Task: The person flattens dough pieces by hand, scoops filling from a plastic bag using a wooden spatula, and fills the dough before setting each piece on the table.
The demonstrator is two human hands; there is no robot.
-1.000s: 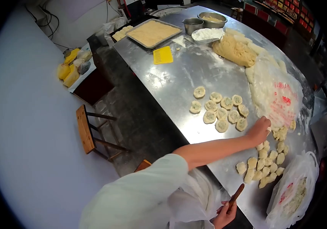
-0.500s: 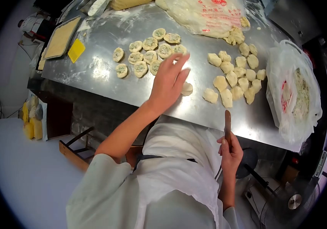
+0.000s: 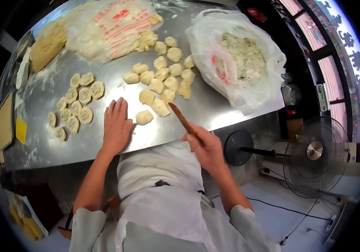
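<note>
My left hand (image 3: 118, 126) lies palm down on the steel table, fingers stretched forward. Whatever is under its palm is hidden. A single dough piece (image 3: 144, 117) sits just right of it. My right hand (image 3: 205, 146) grips a flat brown filling spatula (image 3: 180, 116), which looks wooden; its tip points up and left towards the dough pieces (image 3: 162, 74) grouped on the table. Left of my left hand lie several round dough pieces with greenish filling (image 3: 85, 95) showing on top. Beyond my right hand stands an open plastic bag of pale, green-flecked filling (image 3: 243, 56).
A large plastic bag of dough (image 3: 108, 31) covers the back of the steel table (image 3: 83, 149). A yellow scraper (image 3: 21, 130) and a tray (image 3: 6, 122) lie at the left. Off the table's right side stand a fan (image 3: 314, 151) and a round stool (image 3: 238, 148).
The view has swung right. My left hand has come down from beside the filled pieces to the table near the front edge. My right hand has raised the spatula over the table edge.
</note>
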